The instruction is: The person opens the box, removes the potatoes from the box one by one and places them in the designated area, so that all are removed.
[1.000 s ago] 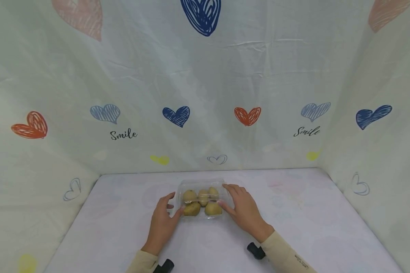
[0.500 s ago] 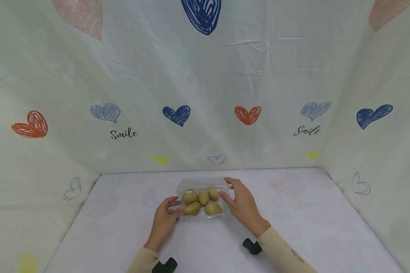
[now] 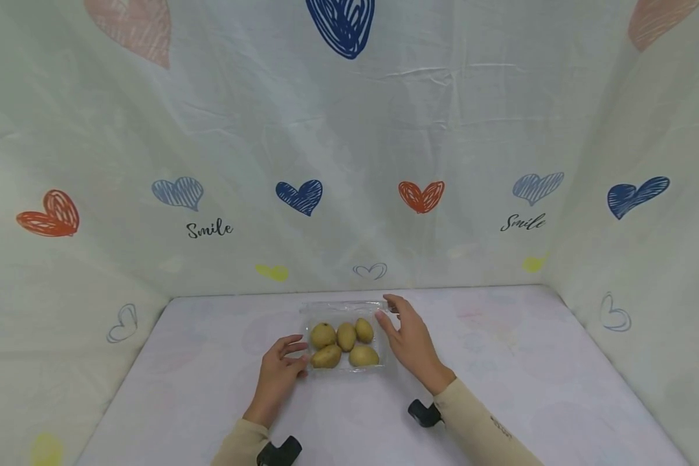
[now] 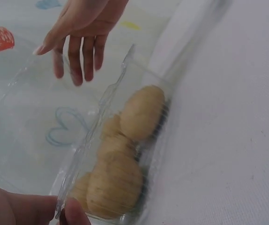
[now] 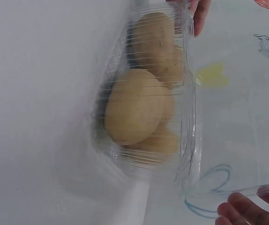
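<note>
Box (image 5: 189,112) of potatoes (image 3: 326,356), its lid (image 3: 338,312) standing raised

The clear box is resting on the white table (image 3: 349,421), near its far edge and midway across. Five potatoes are lying inside: three are forming the rear row and two, spaced apart, are forming the front row. The lid is standing raised at the box's rear side. The left hand (image 3: 279,372) is pinching the box's left end, its thumb and a finger pressing on the two faces of the rim. The right hand (image 3: 416,343) is touching the lid's right edge; its thumb and fingers are standing spread apart, and how firmly they are pressing is not showing clearly. In the left wrist view, the right hand's fingers are hanging nearly straight, and the lid's edge is reaching its thumb. Beige sleeves (image 3: 477,414) are covering both forearms, and a black device (image 3: 279,452) is projecting beside each wrist. Behind the table a pale cloth (image 3: 349,129) is hanging, bearing hearts (image 3: 422,197) in red, blue, yellow and pink and, twice, the word "Smile" (image 3: 210,229).
</note>
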`<state>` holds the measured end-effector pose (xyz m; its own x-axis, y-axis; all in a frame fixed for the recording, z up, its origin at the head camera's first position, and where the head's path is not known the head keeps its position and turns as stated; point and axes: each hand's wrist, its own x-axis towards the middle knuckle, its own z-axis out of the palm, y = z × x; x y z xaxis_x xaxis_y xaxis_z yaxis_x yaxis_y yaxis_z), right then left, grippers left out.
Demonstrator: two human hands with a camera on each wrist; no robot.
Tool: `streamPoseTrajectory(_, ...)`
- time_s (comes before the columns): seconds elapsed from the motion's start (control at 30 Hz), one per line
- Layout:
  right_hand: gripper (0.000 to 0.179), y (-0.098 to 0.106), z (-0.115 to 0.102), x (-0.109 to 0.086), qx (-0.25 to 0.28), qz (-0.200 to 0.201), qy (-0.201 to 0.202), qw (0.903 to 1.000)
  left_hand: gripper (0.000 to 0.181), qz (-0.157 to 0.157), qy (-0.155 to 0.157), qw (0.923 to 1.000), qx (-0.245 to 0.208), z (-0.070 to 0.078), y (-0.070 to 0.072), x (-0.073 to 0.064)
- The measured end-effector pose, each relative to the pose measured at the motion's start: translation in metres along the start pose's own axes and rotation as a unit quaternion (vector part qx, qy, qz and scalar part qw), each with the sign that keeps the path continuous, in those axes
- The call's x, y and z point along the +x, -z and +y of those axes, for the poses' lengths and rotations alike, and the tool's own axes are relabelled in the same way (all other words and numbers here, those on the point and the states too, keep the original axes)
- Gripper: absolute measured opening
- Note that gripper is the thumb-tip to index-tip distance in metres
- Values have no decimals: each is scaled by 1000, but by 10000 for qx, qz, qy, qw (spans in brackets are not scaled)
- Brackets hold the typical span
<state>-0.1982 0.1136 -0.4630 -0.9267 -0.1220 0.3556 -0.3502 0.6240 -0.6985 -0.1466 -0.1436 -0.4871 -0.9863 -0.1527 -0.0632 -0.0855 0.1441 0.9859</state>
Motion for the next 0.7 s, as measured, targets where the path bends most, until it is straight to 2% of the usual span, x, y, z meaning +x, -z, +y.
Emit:
streamPoseTrajectory(0.27, 49, -2, 0, 8, 435, -41, -31, 9990, 46, -2, 135, 9999, -103, 1, 0, 1)
streamPoseTrajectory(0.57, 64, -4, 2, 11, 726, -153, 116, 9972, 47, -38, 178, 9997, -182, -1, 0, 3)
streamPoseTrajectory(0.7, 73, -6, 4, 13, 865, -276, 6, 9959, 47, -44, 196, 9996, -200, 0, 1, 3)
